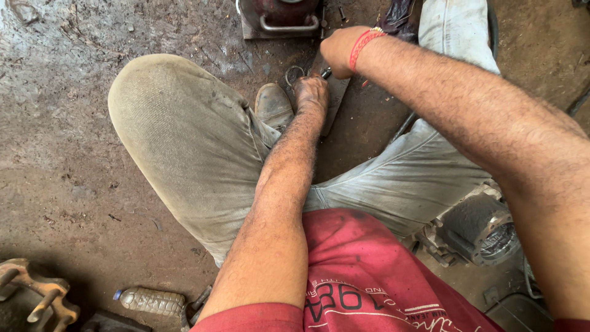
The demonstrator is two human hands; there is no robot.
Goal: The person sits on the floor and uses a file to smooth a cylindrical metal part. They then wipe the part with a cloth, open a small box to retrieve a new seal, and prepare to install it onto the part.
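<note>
Because both hands bunch up at the far end of the seated person's legs, much of the work is hard to read. Left hand (311,92) is curled down onto a flat dark metal bar (337,98) lying on the dirt floor (67,178), fingers pressed together on it; what sits under the palm is hidden. Right hand (339,50) is fisted around a small dark tool (326,72), only the tip pokes out below the fist, so its kind is unclear (maybe a punch or driver, can't tell). A red thread band (364,44) sits on the right wrist.

Bar's long axis runs away from the person, tilted a bit right at the far end; near end points back toward the crotch of the grey trousers (196,147), far end is covered by the right hand. Just left of the bar: a thin metal ring (293,74) touching the floor, and a dusty shoe (273,106) beside the left hand. Beyond the bar, a red machine part on a metal base (281,23), cut off by the top edge. Well right and nearer than the bar, a greasy round housing (482,227), partly behind the right forearm. Far back left of the bar, a plastic bottle (150,301) and a rusty bracket (37,295), the bracket cut off by the frame.
</note>
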